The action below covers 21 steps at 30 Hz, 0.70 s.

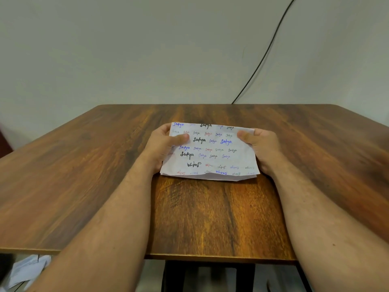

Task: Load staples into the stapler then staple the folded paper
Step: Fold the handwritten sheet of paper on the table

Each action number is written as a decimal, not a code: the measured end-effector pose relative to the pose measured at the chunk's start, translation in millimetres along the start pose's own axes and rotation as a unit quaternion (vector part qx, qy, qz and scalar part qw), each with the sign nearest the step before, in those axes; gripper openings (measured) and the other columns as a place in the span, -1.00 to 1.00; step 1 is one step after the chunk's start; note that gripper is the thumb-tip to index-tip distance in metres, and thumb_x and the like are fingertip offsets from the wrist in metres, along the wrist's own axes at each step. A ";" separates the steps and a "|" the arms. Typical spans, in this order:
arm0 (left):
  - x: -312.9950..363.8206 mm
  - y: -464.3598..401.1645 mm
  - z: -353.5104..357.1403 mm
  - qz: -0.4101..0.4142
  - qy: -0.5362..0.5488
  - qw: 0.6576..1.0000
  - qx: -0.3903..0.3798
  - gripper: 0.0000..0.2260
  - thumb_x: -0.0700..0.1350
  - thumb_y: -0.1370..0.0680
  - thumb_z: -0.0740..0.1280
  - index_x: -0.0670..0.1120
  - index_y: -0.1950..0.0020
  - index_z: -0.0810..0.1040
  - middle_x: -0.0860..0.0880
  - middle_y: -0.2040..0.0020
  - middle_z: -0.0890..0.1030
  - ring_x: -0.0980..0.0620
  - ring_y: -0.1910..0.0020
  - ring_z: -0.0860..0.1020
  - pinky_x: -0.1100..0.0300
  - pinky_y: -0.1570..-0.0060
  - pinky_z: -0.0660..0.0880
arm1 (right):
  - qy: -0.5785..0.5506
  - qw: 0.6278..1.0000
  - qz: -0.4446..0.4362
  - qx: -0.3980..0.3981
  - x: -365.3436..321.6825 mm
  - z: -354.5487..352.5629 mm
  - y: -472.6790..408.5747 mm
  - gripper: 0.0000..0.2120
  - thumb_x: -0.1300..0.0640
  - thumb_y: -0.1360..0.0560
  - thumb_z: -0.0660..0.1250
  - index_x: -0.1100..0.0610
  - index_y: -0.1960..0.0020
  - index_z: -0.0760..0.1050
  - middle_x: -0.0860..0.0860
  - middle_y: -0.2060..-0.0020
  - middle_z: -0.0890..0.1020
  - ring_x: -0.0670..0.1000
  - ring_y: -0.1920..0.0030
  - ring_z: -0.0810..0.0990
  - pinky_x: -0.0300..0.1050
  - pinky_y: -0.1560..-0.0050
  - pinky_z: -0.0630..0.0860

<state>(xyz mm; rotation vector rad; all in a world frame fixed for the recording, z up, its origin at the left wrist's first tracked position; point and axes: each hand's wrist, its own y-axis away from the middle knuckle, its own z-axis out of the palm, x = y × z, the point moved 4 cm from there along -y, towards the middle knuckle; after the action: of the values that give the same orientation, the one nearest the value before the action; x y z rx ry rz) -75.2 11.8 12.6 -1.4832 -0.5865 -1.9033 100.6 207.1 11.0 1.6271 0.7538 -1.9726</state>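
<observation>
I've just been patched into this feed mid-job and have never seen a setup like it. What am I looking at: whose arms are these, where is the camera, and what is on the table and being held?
There is no machine here: these are a person's two bare arms, filmed by one wide-angle camera worn on the head, looking forward and down. The left hand and the right hand each grip one side of a folded white sheet of paper covered in coloured handwriting, thumbs on top, fingers curled behind it. Its near edge is at or just above the brown wood-grain table. A black cable runs down the pale wall behind. No stapler or staples are in view, so nothing here shows the loading step. Some white papers lie below the table's near left edge.
</observation>
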 end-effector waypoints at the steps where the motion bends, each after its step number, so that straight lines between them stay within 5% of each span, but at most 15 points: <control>1: 0.4 0.0 1.4 0.004 -0.005 1.000 -0.003 -0.52 -0.44 -0.46 0.43 -0.22 -0.34 0.45 -0.26 -0.16 0.67 -0.21 0.01 0.72 -0.09 0.14 0.69 | -0.011 1.000 -0.003 0.000 0.1 -0.3 0.1 -0.86 0.26 -0.50 0.46 0.26 -0.05 0.66 0.20 0.06 0.75 0.24 0.03 0.74 0.26 -0.08 0.64; 7: 2.8 -4.8 -7.0 0.056 0.008 0.994 0.091 -0.46 -0.42 -0.44 0.48 -0.06 -0.28 0.36 -0.20 -0.16 0.65 -0.16 0.06 0.73 -0.08 0.14 0.68 | 0.003 0.998 0.010 -0.061 0.4 3.0 3.4 -0.81 0.29 -0.50 0.44 0.24 -0.12 0.64 0.16 0.01 0.75 0.15 0.03 0.75 0.00 0.12 0.68; 11: 1.5 -6.5 -7.6 0.071 0.017 0.995 0.074 -0.42 -0.37 -0.46 0.49 0.07 -0.24 0.26 -0.26 -0.18 0.62 -0.26 -0.01 0.71 -0.28 -0.01 0.63 | 0.012 0.999 0.014 -0.030 4.7 2.4 -0.3 -0.88 0.31 -0.52 0.42 0.20 -0.03 0.67 0.14 0.05 0.76 0.12 0.06 0.76 -0.06 0.14 0.68; 15: 3.0 0.6 4.1 0.071 -0.010 0.997 -0.012 -0.72 -0.43 -0.52 0.37 -0.07 -0.07 0.62 -0.25 -0.24 0.62 -0.20 -0.04 0.70 -0.17 -0.03 0.65 | -0.012 0.999 0.020 -0.029 4.0 1.7 0.2 -0.86 0.29 -0.54 0.41 0.23 -0.08 0.66 0.13 0.05 0.76 0.12 0.06 0.76 -0.03 0.11 0.69; 18: 2.7 1.4 2.9 0.056 -0.046 0.997 0.019 -0.80 -0.37 -0.55 0.37 -0.13 0.02 0.74 -0.20 -0.15 0.69 -0.09 0.06 0.73 0.08 0.19 0.67 | 0.005 0.998 0.023 -0.061 1.4 2.6 3.2 -0.78 0.26 -0.55 0.39 0.26 -0.19 0.61 0.17 0.03 0.75 0.09 0.19 0.74 -0.11 0.31 0.65; 21: 3.5 -2.4 -3.1 0.058 -0.019 0.997 0.051 -0.81 -0.33 -0.58 0.36 -0.13 -0.06 0.73 -0.15 -0.13 0.71 -0.07 0.05 0.73 0.11 0.20 0.66 | 0.031 0.997 0.034 -0.059 2.4 4.4 3.1 -0.70 0.34 -0.57 0.34 0.24 -0.29 0.55 0.21 0.06 0.74 0.02 0.40 0.66 -0.26 0.50 0.57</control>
<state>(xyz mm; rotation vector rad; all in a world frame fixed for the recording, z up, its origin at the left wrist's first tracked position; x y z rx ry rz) -79.6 10.5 15.3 -1.4591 -0.5937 -1.7334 99.0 201.8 9.0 1.6294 0.8123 -1.8028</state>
